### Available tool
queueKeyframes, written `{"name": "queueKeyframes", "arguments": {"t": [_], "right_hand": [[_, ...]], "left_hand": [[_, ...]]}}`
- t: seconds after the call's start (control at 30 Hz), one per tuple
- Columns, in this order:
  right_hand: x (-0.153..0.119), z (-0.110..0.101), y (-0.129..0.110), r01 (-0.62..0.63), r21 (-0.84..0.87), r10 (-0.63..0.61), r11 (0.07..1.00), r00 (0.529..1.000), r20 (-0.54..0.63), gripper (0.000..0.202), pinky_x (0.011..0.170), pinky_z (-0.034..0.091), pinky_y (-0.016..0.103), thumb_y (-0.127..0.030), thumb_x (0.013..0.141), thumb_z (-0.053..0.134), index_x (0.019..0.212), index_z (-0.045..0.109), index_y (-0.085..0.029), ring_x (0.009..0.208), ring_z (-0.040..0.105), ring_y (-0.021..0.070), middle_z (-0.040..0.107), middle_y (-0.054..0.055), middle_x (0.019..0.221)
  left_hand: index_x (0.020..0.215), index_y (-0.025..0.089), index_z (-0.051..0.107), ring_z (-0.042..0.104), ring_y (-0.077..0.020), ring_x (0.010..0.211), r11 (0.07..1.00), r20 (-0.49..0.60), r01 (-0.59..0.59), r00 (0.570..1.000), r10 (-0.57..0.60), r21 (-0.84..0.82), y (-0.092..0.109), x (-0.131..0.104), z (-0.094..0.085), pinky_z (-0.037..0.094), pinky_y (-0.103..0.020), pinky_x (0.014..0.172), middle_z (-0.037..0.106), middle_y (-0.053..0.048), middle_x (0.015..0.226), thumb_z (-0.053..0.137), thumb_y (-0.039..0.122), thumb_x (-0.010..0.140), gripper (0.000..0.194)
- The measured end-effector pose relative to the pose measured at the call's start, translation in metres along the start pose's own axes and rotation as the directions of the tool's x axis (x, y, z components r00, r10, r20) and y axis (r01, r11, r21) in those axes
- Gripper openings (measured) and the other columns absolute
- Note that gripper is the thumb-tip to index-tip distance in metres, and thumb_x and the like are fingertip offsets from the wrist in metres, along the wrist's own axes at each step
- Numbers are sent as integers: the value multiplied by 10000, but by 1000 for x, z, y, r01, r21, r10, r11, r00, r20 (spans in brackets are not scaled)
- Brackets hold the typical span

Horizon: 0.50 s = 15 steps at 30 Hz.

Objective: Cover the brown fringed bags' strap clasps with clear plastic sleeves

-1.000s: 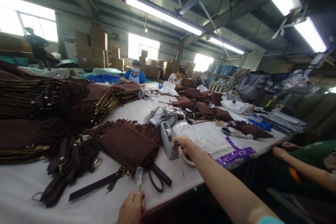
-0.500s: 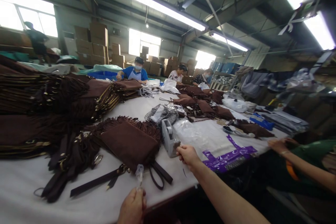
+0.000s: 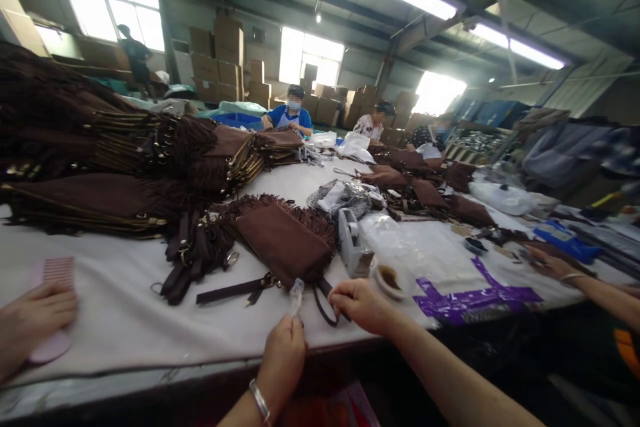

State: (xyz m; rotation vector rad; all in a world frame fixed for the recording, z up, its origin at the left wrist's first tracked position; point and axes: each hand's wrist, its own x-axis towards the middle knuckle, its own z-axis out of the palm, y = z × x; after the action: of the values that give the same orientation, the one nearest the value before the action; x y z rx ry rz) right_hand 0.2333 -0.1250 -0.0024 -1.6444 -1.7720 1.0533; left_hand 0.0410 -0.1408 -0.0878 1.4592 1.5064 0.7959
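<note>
My left hand, with a bracelet at its wrist, is closed on a clear plastic wrap that stands up from its fingers at the front table edge. My right hand has its fingers pinched beside the dark strap loop; what is between them, if anything, is too small to make out. Behind both lies a brown fringed bag, with a dark strap to its left. A grey tape dispenser stands right of the bag, beside a small round container of brown stuff.
Brown bags are piled at the left. Another person's hand holds a pink comb. Purple tape lies on plastic at the right, near another person's arm. Several people sit or stand farther back.
The view has swung left. My right hand has left the tape dispenser and come nearer my left hand. The comb and the hand on it have come into view, as has the round container.
</note>
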Motion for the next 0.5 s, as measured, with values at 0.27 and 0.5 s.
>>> {"name": "queueKeyframes", "arguments": {"t": [0.27,0.5], "right_hand": [[38,64,-38,-56,-114,80,992,973,219,205,471,357,183,-183,708,530,561,671,-160,468,498,86,594,-29,495],[59,71,-51,-133,-289,222,948,928,300,162,445,358,219,-138,579,545,477,663,-183,422,514,124,564,-16,405]], "left_hand": [[765,217,610,596,-241,657,974,-15,-183,982,186,130,-3,-9,-20,367,-350,624,665,-86,697,413,253,872,227],[886,204,587,650,-269,695,897,64,-133,991,117,421,-10,-19,-27,392,-347,599,694,-121,764,313,261,919,282]]}}
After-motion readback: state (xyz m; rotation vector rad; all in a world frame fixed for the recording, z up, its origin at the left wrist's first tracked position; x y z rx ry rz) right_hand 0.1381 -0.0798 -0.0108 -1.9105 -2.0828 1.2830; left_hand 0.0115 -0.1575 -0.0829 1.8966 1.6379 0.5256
